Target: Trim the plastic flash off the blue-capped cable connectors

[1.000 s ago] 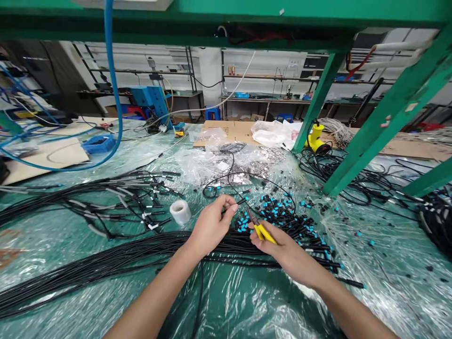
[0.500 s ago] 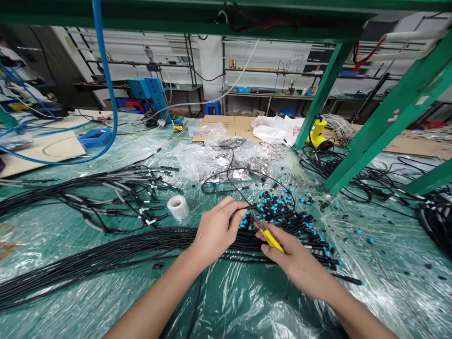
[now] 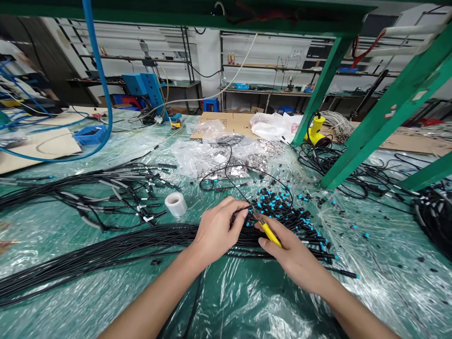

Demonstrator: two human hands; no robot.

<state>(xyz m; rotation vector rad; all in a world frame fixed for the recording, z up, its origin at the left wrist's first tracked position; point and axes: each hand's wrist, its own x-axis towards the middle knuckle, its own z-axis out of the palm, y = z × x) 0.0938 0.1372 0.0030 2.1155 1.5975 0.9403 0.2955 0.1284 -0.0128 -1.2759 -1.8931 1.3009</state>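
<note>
My left hand (image 3: 219,227) pinches a black cable (image 3: 242,209) between thumb and fingers, its end pointing right. My right hand (image 3: 291,252) is wrapped round yellow-handled cutting pliers (image 3: 270,231), with the jaws up against the cable's end just right of my left fingertips. Exactly how far the jaws are closed is too small to tell. Behind and below the jaws lies a heap of small black and blue connector pieces (image 3: 273,201). Under both hands runs a thick bundle of black cables (image 3: 141,249), whose blue-tipped ends lie to the right.
A roll of clear tape (image 3: 175,204) stands left of my hands, near a second cable bundle (image 3: 88,181). Plastic bags of metal parts (image 3: 222,160) lie behind. Green frame posts (image 3: 381,113) rise at right beside coiled cables (image 3: 432,207). A blue hose (image 3: 100,61) hangs at left.
The plier jaws have come up to the cable end by my left fingertips, from slightly below it. The camera view has shifted slightly; both hands keep their holds.
</note>
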